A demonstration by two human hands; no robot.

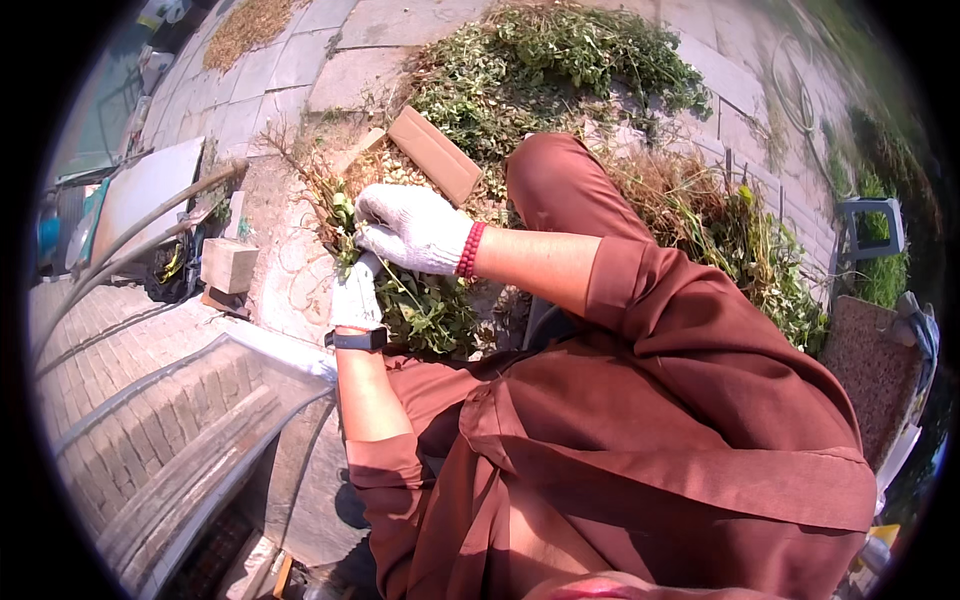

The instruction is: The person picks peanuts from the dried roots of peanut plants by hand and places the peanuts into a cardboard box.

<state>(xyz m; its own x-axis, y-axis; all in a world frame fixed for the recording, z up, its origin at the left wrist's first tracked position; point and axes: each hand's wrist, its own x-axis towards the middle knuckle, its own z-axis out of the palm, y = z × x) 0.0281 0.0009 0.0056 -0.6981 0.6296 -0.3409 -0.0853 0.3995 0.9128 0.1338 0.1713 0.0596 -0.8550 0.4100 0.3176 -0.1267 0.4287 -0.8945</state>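
Observation:
My left hand (356, 296), in a white knit glove below a dark wristband, grips a bunch of peanut plants (339, 238). The brown roots of the bunch point up and away, and its green leaves hang below my hands. Just above it, my gloved right hand (409, 225), with red beads at the wrist, is curled against the same stems; its fingertips are partly hidden. Beyond my hands lies a heap of pale peanut pods (386, 171), with a cardboard piece (435, 154) along its right side.
Leafy plants (555, 56) are piled ahead on the paving, and more plants with dry roots (720, 214) lie to the right. At left stand a wooden block (229, 265) and long poles (150, 202). A grey plastic stool (874, 229) sits far right.

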